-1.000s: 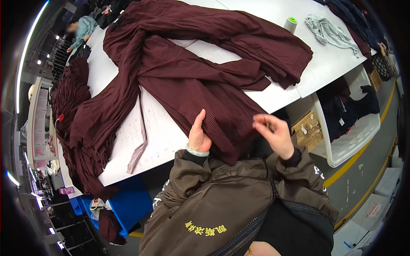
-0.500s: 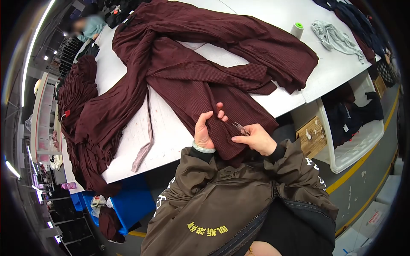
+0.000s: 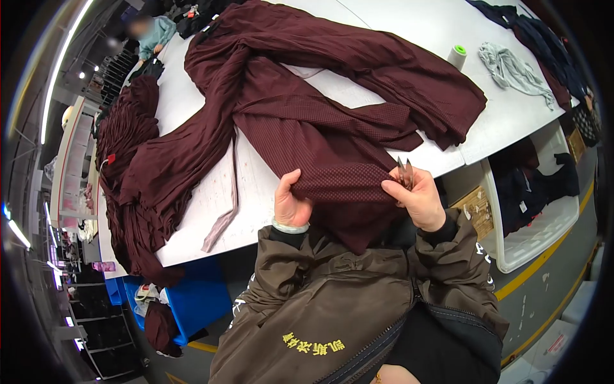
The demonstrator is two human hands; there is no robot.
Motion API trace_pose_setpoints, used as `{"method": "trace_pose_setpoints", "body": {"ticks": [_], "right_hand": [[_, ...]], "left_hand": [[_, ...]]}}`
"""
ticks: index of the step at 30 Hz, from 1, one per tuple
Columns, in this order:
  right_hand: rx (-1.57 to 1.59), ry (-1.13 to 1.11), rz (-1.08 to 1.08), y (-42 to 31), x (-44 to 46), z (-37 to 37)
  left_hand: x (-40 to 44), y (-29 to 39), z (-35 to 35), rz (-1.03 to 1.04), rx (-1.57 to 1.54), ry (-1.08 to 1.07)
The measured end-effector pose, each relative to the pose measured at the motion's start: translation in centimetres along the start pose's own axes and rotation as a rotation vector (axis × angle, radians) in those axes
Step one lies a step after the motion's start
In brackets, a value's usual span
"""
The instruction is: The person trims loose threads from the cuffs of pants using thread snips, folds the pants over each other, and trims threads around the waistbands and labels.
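Observation:
A maroon patterned garment (image 3: 348,184) is stretched between my hands at the table's near edge, its lower corner hanging toward my lap. My left hand (image 3: 291,203) grips the left side of the stretched part, thumb up, with some fingers hidden behind the cloth. On the other side, my right hand (image 3: 423,203) pinches the cloth between thumb and fingers. That same hand also holds small metal thread snips (image 3: 404,169), their blades pointing up and away from me. The rest of the garment spreads across the white table (image 3: 268,221) in loose folds.
More maroon clothing (image 3: 131,128) is heaped at the left edge. A thread cone (image 3: 456,56) and a pale grey cloth (image 3: 508,67) lie at the back right. A white bin (image 3: 547,211) holds dark clothes; a blue bin (image 3: 201,297) stands below left. Another person (image 3: 153,35) is far left.
My hands have moved apart, pulling the maroon cloth taut sideways. The right hand, with the snips, went right and up and now grips the cloth. The snips' blades have turned more upright.

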State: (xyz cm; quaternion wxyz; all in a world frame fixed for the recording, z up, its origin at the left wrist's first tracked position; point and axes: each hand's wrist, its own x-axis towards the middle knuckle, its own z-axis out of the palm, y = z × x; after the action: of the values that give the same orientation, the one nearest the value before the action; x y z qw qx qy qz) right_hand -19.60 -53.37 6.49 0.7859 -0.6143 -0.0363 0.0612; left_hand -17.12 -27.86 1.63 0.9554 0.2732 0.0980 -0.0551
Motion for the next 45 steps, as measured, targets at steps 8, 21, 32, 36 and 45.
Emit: {"method": "trace_pose_setpoints", "body": {"ticks": [8, 21, 32, 36, 45], "right_hand": [[-0.252, 0.110, -0.265, -1.8, -2.0, -1.4], [0.221, 0.216, 0.273, 2.1, -2.2, 0.8], [-0.082, 0.147, -0.254, 0.7, -3.0, 2.5], [-0.091, 0.152, -0.372, 2.5, -2.0, 1.9], [0.429, 0.105, 0.146, 2.3, -1.3, 0.9]], "left_hand": [[-5.7, 2.9, 3.5, 0.370, 0.570, -0.041], [-5.7, -5.5, 8.9, 0.624, 1.524, -0.428], [-4.6, -5.5, 8.3, 0.640, 1.345, -0.390], [-4.2, -4.9, 7.8, 0.660, 1.401, -0.528], [-3.5, -4.2, 7.7, 0.008, 0.590, -0.147]]}}
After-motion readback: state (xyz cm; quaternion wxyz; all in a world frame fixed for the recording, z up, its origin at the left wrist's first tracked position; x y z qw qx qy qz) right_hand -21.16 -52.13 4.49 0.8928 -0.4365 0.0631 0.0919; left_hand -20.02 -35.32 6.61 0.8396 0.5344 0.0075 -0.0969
